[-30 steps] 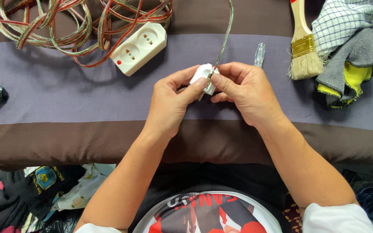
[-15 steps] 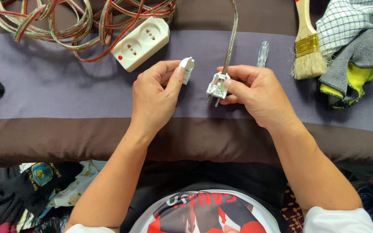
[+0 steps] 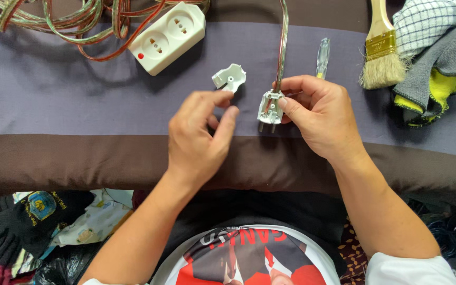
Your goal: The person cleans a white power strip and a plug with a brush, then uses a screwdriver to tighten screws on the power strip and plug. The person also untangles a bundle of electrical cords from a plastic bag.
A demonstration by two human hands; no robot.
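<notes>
The plug cover, held in the left hand half a second ago, now lies on the purple cloth; that hand hovers empty, fingers loosely curled. The right hand pinches the opened plug base, cable attached, so the plug is apart. No packages or labels show; the white socket block bears a red dot.

Purple and brown striped cloth surface, even soft light

Home repair corner: padded cloth-covered bench, coiled wire, paintbrush, rags (clothes heaped below).
</notes>
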